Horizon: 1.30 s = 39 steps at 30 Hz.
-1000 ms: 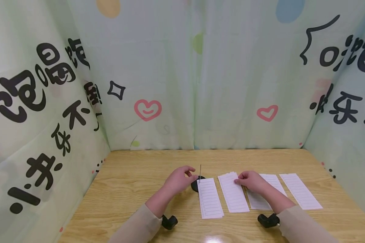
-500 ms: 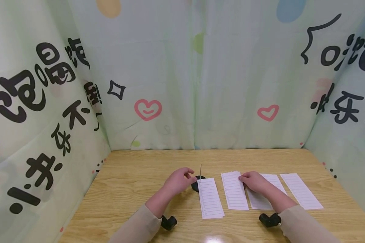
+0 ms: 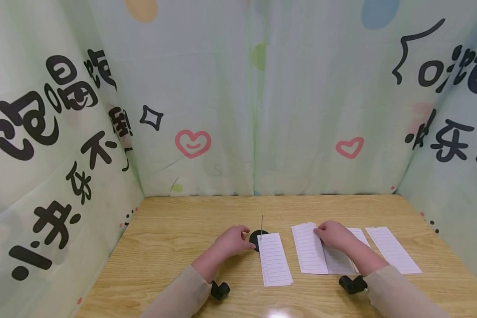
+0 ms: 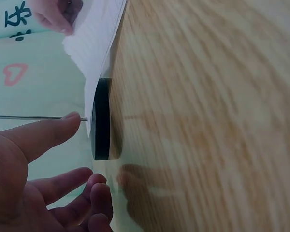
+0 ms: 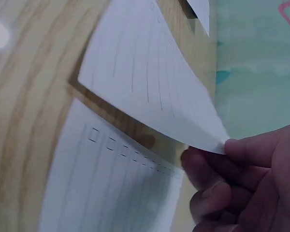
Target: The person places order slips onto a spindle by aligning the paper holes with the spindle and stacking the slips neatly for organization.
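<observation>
My right hand [image 3: 335,235] pinches the top right corner of a white lined checklist sheet [image 5: 150,82] between thumb and fingers. That corner is lifted, and the sheet bends above the table. Below it in the right wrist view lies another checklist sheet [image 5: 111,179] with a column of small boxes. My left hand [image 3: 231,240] is beside a paper spike [image 3: 254,240], a thin upright metal rod on a round black base [image 4: 102,121]. Its fingers are loosely spread and hold nothing; the thumb overlaps the rod in the left wrist view. Checklist sheets [image 3: 275,260] sit with one corner at the rod.
Another lined sheet [image 3: 393,250] lies at the far right of the wooden table [image 3: 175,238]. Printed curtains [image 3: 230,97] enclose the table at the back and both sides. Each wrist wears a small black camera [image 3: 220,291].
My right hand has moved right and slightly back, taking the pinched sheet away from the spike and partly over the neighbouring sheet. My left hand has dropped a little beside the black base.
</observation>
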Tool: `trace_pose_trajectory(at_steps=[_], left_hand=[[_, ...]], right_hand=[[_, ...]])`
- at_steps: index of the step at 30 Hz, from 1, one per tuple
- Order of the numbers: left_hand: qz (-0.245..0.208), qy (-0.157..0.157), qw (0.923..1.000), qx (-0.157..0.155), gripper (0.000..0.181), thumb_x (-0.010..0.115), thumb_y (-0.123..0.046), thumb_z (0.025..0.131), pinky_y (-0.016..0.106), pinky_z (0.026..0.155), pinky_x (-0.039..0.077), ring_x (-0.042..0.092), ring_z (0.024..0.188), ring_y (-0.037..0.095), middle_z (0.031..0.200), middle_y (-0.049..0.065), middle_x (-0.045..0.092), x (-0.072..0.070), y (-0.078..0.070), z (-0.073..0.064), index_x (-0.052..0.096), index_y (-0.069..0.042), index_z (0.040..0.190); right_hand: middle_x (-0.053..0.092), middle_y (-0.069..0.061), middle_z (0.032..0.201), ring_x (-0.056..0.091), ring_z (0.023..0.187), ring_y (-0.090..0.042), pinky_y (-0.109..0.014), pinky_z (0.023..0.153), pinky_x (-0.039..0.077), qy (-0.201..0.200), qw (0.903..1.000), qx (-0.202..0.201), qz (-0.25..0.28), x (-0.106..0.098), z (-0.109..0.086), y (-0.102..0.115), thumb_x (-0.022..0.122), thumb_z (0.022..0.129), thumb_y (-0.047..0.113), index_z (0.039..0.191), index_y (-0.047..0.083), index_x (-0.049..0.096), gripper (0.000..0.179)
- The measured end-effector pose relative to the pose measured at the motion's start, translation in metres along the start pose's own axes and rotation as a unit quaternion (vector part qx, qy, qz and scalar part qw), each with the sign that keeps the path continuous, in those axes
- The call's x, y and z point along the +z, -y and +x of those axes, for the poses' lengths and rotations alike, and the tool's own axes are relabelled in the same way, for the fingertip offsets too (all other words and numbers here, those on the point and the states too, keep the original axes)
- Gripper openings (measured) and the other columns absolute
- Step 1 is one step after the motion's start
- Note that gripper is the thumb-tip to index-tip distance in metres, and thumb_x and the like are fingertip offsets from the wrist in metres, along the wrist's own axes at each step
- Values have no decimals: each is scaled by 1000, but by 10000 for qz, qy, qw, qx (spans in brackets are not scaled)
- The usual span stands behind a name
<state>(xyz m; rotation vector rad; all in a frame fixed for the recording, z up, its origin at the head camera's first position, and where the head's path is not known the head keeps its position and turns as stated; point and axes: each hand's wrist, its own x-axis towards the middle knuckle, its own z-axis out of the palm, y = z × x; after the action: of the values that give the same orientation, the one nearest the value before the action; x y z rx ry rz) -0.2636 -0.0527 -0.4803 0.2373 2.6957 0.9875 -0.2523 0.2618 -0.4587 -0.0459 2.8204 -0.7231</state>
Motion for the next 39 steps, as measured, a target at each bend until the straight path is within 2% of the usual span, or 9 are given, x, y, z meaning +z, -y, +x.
trace_pose_trajectory(at_steps=[3, 9, 19, 27, 32, 39], left_hand=[[81, 55, 10000, 6, 56, 83, -28, 80, 44, 86, 48, 54, 88, 22, 101, 5, 61, 0, 0, -1, 62, -7, 128], [230, 110, 9996, 74, 58, 83, -27, 79, 44, 85, 48, 54, 88, 22, 101, 5, 61, 0, -1, -2, 62, -6, 128], [311, 175, 9994, 26, 60, 84, -27, 79, 45, 89, 48, 55, 90, 22, 104, 6, 62, 1, -2, -1, 62, -7, 130], [335, 184, 9993, 59, 59, 84, -26, 79, 45, 89, 49, 56, 91, 22, 104, 7, 63, 1, -2, -2, 62, -6, 130], [367, 197, 9991, 51, 59, 84, -27, 79, 44, 89, 49, 56, 91, 22, 104, 7, 62, 1, -3, -2, 62, -7, 130], [361, 187, 9992, 27, 59, 84, -26, 79, 44, 89, 49, 56, 91, 22, 105, 7, 63, 1, -3, -2, 62, -7, 130]], right_hand=[[55, -4, 68, 46, 63, -18, -31, 60, 36, 131, 9996, -49, -232, -4, -1, 3, 51, 102, 19, 81, 4, 65, 29], [56, -4, 68, 47, 63, -17, -30, 60, 38, 436, 9978, -48, -503, -13, -2, 6, 51, 103, 18, 79, 5, 63, 30], [54, -4, 65, 46, 59, -16, -30, 59, 39, 670, 9940, -296, -808, -30, -3, 8, 48, 104, 18, 74, 6, 56, 34], [50, -2, 62, 43, 58, -16, -31, 59, 36, 604, 9929, -415, -933, -38, -3, 9, 47, 104, 17, 74, 7, 55, 33], [52, -2, 66, 45, 60, -17, -32, 59, 37, 491, 9925, -406, -1045, -42, -6, 13, 47, 104, 16, 80, 6, 59, 28], [42, -2, 66, 42, 63, -17, -33, 60, 35, 218, 9910, -516, -1215, -45, -7, 14, 47, 102, 16, 78, 8, 56, 27]])
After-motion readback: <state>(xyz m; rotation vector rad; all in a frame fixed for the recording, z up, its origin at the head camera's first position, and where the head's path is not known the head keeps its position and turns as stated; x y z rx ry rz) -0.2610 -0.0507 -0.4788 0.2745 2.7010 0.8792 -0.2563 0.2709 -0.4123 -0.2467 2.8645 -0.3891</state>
